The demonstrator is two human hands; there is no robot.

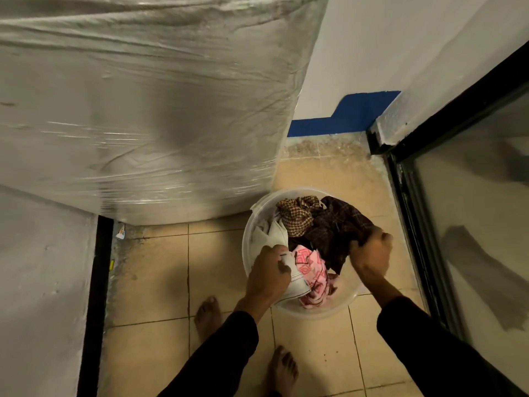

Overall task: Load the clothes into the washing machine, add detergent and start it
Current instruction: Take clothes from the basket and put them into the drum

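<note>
Left hand (269,275) curled down onto a white garment (274,239) at the near-left side of the basin (315,310); fingers closed round a fold of the cloth, gripping it. Right hand (370,253) clenched on a dark plaid garment (340,224) at the right rim of the basin, fingers bunched into the fabric. Both forearms in dark sleeves, reaching in from the bottom edge of view.

Basin: round, translucent white plastic, standing on the floor tiles (160,270). Contents heaped above the rim. White garment along the left side, draped over the near-left rim. Brown checked cloth (296,214) at the far side, touching the dark plaid piece, which fills the right half. Pink patterned cloth (312,275) at the near side, between the two hands, partly under the plaid.

Large unit wrapped in clear plastic film (143,110) fills the upper left; its lower corner sits just beside the far-left rim of the basin. Cannot tell what is under the wrap.

Floor: beige tiles, grimy along the far wall. Blue painted band (349,116) at the base of the white wall. Black-framed glass door (472,196) along the right. Two bare feet (207,313) on the tiles, near the basin's near-left side.
</note>
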